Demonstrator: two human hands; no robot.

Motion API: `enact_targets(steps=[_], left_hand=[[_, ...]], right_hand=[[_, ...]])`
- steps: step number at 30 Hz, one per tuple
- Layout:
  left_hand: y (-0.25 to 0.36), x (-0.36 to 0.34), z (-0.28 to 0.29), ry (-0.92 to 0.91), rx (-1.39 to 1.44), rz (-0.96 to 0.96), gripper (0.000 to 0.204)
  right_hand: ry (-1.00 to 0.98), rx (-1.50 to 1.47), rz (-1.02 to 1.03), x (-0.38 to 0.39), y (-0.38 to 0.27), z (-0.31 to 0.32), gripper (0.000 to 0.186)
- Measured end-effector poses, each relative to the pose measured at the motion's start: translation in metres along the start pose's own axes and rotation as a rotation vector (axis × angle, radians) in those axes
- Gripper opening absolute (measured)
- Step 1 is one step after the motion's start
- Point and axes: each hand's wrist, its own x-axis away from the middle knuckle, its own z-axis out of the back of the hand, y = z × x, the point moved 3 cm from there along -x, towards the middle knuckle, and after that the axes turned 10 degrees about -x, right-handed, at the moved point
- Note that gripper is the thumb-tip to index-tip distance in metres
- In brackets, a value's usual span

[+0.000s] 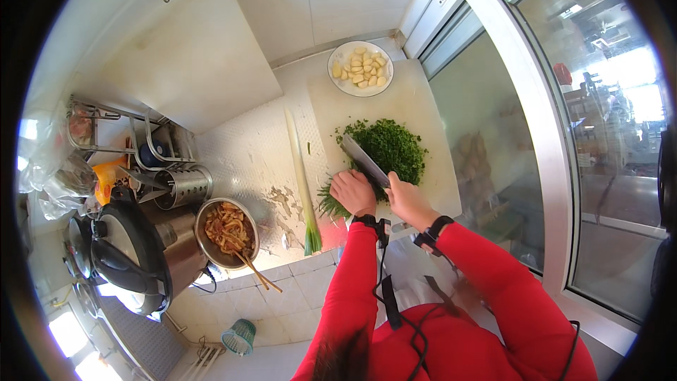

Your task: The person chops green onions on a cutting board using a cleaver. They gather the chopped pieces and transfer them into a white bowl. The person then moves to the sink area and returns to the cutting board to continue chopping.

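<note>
The right hand [407,200] is closed around the handle of a broad steel cleaver [364,160], blade slanting up-left over the white cutting board [416,109]. The left hand [353,192], fingers curled, pins a bunch of green stalks [330,204] lying just left of the blade, beside the chopped green pile [391,147].

Bright daylight pours through the window [564,99], glare whitening its top; fisheye bends the edges, corners black.
</note>
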Motion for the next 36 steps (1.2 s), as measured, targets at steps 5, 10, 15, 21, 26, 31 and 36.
enact_targets(steps=[5, 10, 15, 21, 26, 31, 36], left_hand=[[0.0, 0.0, 0.0, -0.022, 0.017, 0.024, 0.015], [-0.001, -0.001, -0.003, -0.023, 0.008, 0.037, 0.015], [-0.001, 0.0, -0.003, -0.022, 0.013, 0.024, 0.015], [-0.001, 0.0, -0.001, -0.037, 0.002, 0.021, 0.015], [-0.001, 0.002, 0.003, -0.018, 0.075, -0.002, 0.013], [0.013, 0.006, 0.001, 0.036, 0.062, 0.027, 0.015], [0.018, 0.007, -0.001, -0.049, 0.202, 0.105, 0.017]], right_hand=[[-0.021, 0.03, -0.03, 0.04, 0.006, 0.014, 0.02], [-0.045, 0.024, -0.104, 0.053, 0.012, -0.013, 0.023], [-0.029, -0.043, -0.071, 0.036, 0.01, -0.035, 0.035], [0.06, -0.005, -0.053, 0.025, 0.021, -0.022, 0.024], [0.105, -0.052, 0.03, 0.019, 0.03, 0.001, 0.02], [0.087, -0.052, 0.016, 0.013, 0.035, 0.009, 0.02], [0.082, -0.039, 0.044, 0.015, 0.033, 0.01, 0.018]])
